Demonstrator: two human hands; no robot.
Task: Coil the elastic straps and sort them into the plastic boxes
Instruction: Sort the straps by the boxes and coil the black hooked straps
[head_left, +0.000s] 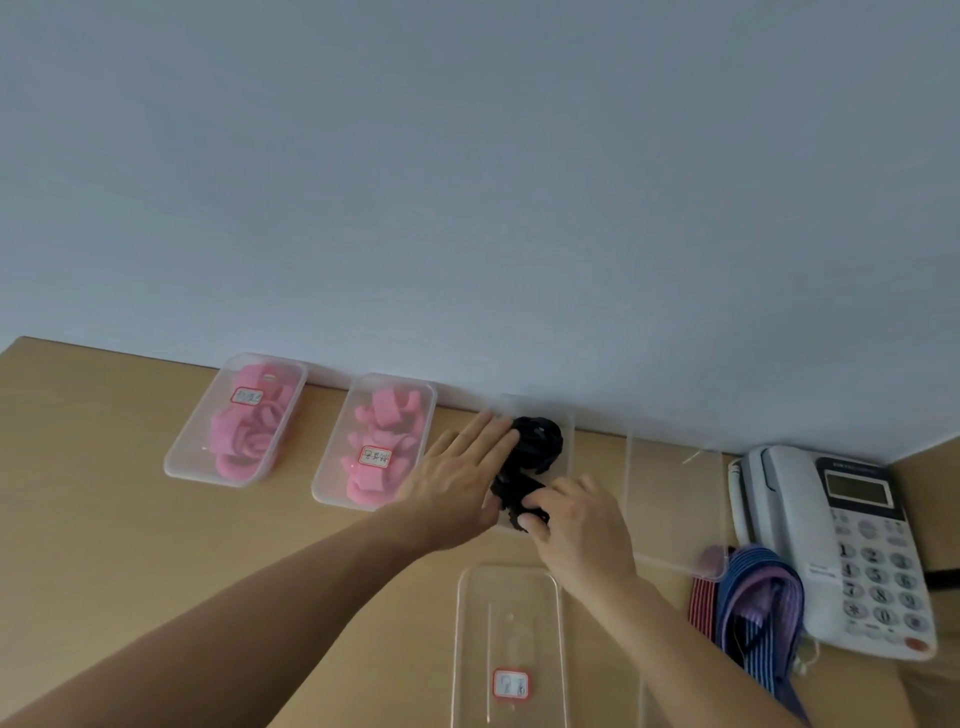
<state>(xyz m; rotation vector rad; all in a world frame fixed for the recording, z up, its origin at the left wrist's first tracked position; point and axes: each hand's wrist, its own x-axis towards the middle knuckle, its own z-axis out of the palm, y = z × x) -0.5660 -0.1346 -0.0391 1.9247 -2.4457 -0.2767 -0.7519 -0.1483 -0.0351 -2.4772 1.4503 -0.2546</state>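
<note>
while the left hand (457, 478) lies flat with fingers straight, its tips against the black coil (543, 441) in the third box (569, 434), the right hand (576, 519) curls its fingers round a second black bundle (514, 493) at that box's near end. so the two hands sit close together, one spread, one gripping. four clear boxes line the wall on the table (156, 545): the first box (177, 453) and second box (324, 479) each hold pink straps (249, 431) and carry a red-edged label, the third holds the black ones, and the fourth box (675, 509) stands just right of it. a fifth clear piece (509, 613) with a label lies nearer the person — box or lid, i cannot tell. one heap of striped straps (748, 603) lies loose on the table, just beside one white phone (841, 545).
</note>
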